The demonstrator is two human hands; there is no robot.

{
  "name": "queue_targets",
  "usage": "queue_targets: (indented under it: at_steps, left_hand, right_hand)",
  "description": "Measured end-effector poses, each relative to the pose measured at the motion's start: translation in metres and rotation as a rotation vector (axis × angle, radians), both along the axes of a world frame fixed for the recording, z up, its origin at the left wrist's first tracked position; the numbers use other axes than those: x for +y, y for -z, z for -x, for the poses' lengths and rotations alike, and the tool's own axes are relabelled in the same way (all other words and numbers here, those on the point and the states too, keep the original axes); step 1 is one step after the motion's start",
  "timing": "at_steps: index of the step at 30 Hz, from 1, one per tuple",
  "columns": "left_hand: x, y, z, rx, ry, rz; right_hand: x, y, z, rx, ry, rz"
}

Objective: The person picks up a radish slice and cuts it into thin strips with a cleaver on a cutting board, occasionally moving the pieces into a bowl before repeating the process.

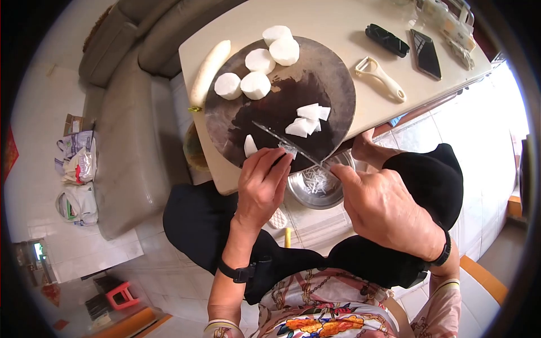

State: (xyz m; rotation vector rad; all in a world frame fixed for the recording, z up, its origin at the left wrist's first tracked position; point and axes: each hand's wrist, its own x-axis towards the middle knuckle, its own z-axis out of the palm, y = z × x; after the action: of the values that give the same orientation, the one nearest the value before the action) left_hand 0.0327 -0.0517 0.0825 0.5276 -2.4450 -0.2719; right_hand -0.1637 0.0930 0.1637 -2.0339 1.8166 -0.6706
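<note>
My right hand (383, 205) is closed round the handle of a knife (287, 142), whose blade slants across the near edge of a round dark chopping board (338, 73). With bent fingers, my left hand (262, 183) presses a piece of white radish (288, 150) against the board, close beside the blade. A thin radish wedge (250, 146) lies just beyond my left fingers. Several cut radish chunks (304, 126) sit beyond the knife. Thick peeled radish rounds (256, 85) stand at the far left of the board. Below the board's edge, a metal bowl (327, 204) holds radish strips (316, 181).
A whole white radish (209, 76) lies on the table (332, 22) left of the board. On the right are a peeler (380, 79), a dark case (387, 40) and a phone (426, 54). A grey sofa (127, 141) stands left of the table.
</note>
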Motion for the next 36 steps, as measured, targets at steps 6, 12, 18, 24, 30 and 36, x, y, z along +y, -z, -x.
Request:
queue_targets:
  at_steps: [6,12,18,24,30,36]
  left_hand:
    - [-0.001,-0.007,0.000,-0.037,0.029,-0.032]
    - [0.000,-0.005,0.000,-0.018,0.030,-0.031]
    - [0.002,-0.002,-0.003,-0.029,0.016,-0.057]
    - [0.002,0.004,-0.003,-0.002,-0.016,-0.052]
    - [0.001,0.005,-0.005,-0.011,-0.011,-0.059]
    - [0.001,-0.001,0.000,0.032,0.026,-0.027]
  right_hand:
    - [0.010,-0.013,-0.013,0.087,-0.064,-0.088]
    - [0.009,-0.021,-0.015,0.247,-0.111,-0.107]
    - [-0.009,-0.007,-0.026,0.291,-0.073,-0.036]
    - [-0.001,-0.008,-0.021,0.116,-0.028,-0.136]
    - [0.008,-0.018,-0.022,0.108,-0.047,-0.155]
    - [-0.002,-0.014,-0.030,0.201,-0.037,-0.156]
